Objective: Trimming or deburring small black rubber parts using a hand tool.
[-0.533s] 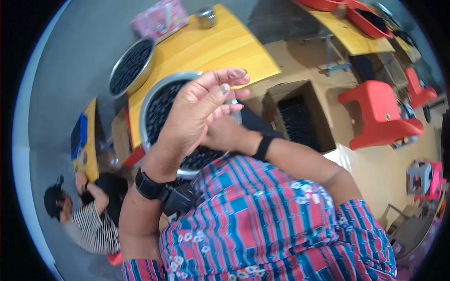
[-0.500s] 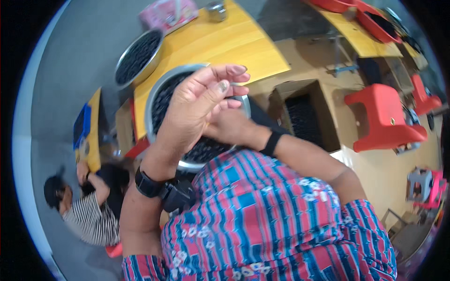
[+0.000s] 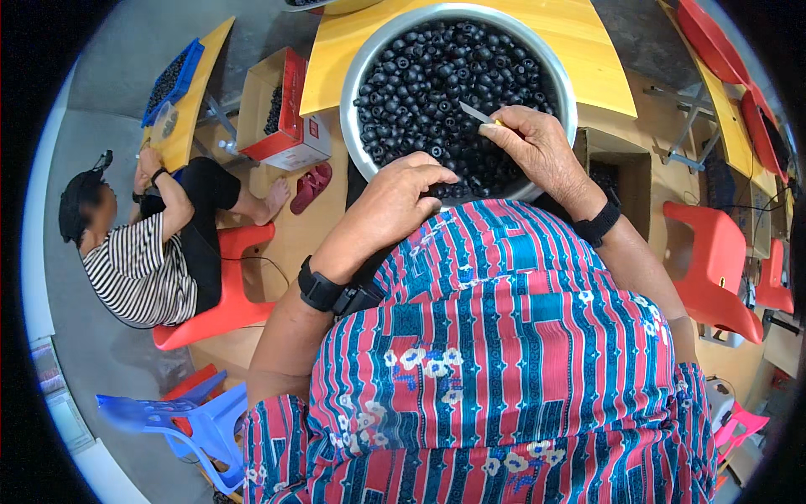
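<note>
A wide metal bowl [image 3: 353, 134] of small round black pieces [image 3: 449, 80], many with a hole in the end, is in front of my body. In my right hand [image 3: 537, 147], over the bowl's right side, is a small knife [image 3: 475, 111]; its blade points left above the pieces and a bit of yellow handle shows. My left hand [image 3: 401, 197] reaches over the near rim at the left. Its thumb and forefinger are apart, with black pieces between and beneath them; its other fingers are partly hidden.
The bowl stands at the near edge of a yellow table [image 3: 596, 63]. An open cardboard box [image 3: 634, 172] is to its right, near a red stool [image 3: 709, 260]. On the left are a red-and-white box [image 3: 290, 143], a seated person [image 3: 151, 260] and a blue chair [image 3: 193, 420].
My hands were raised and crossing over the bowl; now they are lower and apart, the right one showing the knife. My view has shifted, so the bowl appears higher and farther right.
</note>
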`<state>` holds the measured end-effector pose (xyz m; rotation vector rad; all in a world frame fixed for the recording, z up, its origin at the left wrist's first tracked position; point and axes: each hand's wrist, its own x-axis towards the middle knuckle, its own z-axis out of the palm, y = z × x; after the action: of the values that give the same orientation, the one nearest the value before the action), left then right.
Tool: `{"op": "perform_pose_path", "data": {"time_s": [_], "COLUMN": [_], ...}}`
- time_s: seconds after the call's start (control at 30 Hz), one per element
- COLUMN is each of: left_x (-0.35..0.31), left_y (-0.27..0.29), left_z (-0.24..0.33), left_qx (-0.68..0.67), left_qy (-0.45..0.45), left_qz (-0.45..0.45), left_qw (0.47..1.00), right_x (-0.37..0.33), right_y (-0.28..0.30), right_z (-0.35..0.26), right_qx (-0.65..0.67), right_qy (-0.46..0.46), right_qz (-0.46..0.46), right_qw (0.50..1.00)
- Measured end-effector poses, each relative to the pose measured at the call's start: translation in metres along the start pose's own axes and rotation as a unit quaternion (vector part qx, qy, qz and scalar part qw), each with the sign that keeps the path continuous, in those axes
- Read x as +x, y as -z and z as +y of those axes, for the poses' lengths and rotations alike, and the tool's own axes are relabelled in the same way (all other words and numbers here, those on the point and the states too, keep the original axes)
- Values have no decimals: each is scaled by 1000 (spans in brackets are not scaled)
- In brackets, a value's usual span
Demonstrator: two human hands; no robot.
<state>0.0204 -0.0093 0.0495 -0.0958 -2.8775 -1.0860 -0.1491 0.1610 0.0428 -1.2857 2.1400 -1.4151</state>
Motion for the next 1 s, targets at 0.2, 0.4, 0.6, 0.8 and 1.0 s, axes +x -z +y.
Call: {"op": "perform_pose_path", "data": {"time_s": [0.2, 0.4, 0.6, 0.8, 1.0], "left_x": [6, 12, 18, 22, 35], "left_y": [-5, -3, -10, -17, -20], "left_z": [-9, -9, -8, -16, -14], "left_qx": [66, 122, 116, -231, -493], "left_qy": [-40, -77, -23, 89, 131], "left_qz": [-2, -41, -45, 87, 62], "left_qw": [997, 989, 992, 965, 858], "right_x": [0, 0, -1, 0, -2], "right_y": [-4, -4, -4, -3, -4], "right_z": [3, -1, -1, 1, 6], "right_qx": [-28, -30, -23, -7, 44], "right_qy": [14, -7, -16, -14, 1], "right_qz": [4, -10, -5, 9, -4], "right_qw": [1000, 999, 1000, 1000, 999]}}
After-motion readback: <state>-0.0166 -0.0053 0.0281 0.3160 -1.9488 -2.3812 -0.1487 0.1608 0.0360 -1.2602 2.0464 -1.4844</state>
